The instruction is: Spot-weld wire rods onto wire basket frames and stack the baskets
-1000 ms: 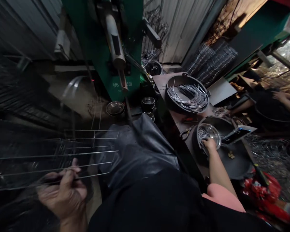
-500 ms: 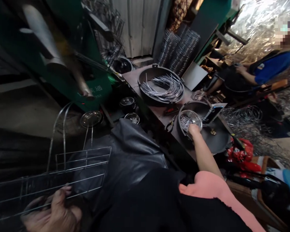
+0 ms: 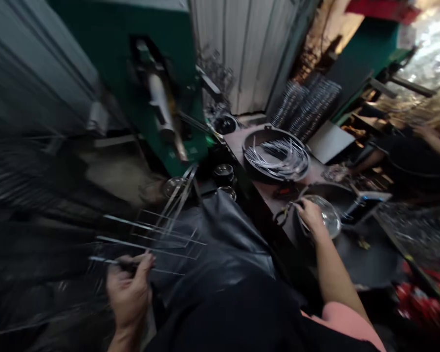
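My left hand is closed on a wire rack of thin metal rods with a tall bent loop, held over the dark sheet on my lap. My right hand is at the left rim of a shiny metal bowl, its fingers pinched together. A thin bright sliver shows at its fingertips, too blurred to name. The bowl sits in a dark pan; my hand hides part of its inside. Pliers lie just left of that hand.
Ahead, a round pan holds a coil of wires. A green machine with a slanted rod stands front left. Small metal bowls sit beside the bench. Stacked wire pieces stand behind. Another person's arm shows at right.
My view has turned left. My right hand has lifted from inside the bowl to its left rim. The wire rack has moved right and tilted, still in my left hand.
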`<state>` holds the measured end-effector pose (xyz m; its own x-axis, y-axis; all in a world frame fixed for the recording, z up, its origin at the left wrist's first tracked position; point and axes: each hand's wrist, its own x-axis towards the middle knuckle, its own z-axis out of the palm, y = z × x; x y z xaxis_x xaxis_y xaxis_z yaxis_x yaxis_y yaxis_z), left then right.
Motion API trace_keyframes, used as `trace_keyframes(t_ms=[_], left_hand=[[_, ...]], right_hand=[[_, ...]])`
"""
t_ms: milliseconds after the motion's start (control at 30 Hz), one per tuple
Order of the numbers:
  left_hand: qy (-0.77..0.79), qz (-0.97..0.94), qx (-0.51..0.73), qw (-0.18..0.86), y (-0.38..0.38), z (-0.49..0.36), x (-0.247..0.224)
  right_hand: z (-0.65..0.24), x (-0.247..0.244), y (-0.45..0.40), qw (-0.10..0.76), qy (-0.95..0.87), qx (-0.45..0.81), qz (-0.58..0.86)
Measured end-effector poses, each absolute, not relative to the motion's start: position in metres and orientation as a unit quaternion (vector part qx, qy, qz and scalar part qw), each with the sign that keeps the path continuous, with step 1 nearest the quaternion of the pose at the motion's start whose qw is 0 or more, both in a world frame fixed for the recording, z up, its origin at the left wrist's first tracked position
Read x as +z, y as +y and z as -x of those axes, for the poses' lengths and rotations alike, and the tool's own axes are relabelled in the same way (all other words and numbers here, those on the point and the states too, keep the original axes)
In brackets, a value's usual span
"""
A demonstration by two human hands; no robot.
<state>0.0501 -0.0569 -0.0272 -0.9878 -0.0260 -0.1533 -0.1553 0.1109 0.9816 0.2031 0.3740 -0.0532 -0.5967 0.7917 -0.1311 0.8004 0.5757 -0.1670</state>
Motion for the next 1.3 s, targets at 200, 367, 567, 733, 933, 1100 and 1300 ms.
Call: trace_keyframes(t_ms=[200,367,567,733,933,1100,1300], left_hand=[[0.694,0.023,0.719,0.023,-0.031,-0.039,-0.039],[0.692,0.030,0.721,0.023,-0.022,-0.026,-0.035],[0.675,0.030,0.736,0.034,-0.022,-0.004,-0.048],[0.656,0.047,0.753,0.031,-0.017,0.009,-0.067],[0.655,0.055,0.752,0.044,-0.012,0.021,-0.072],[0.649,0.063,0.757,0.047,-0.011,0.030,-0.073],[0.653,0.072,0.752,0.049,-0.007,0.043,-0.081]], right_hand=[[-0.061,-0.033,0.263,-0.118,0.827,-0.524,-0.164],[0.006,-0.022,0.204,-0.061,0.741,-0.662,-0.090],[0.033,-0.026,0.201,-0.052,0.718,-0.693,-0.041],[0.047,-0.035,0.207,-0.058,0.706,-0.703,-0.060],[0.064,-0.043,0.206,-0.040,0.649,-0.755,-0.087],[0.076,-0.047,0.202,-0.029,0.609,-0.784,-0.119],[0.088,-0.047,0.201,-0.050,0.603,-0.785,-0.137]])
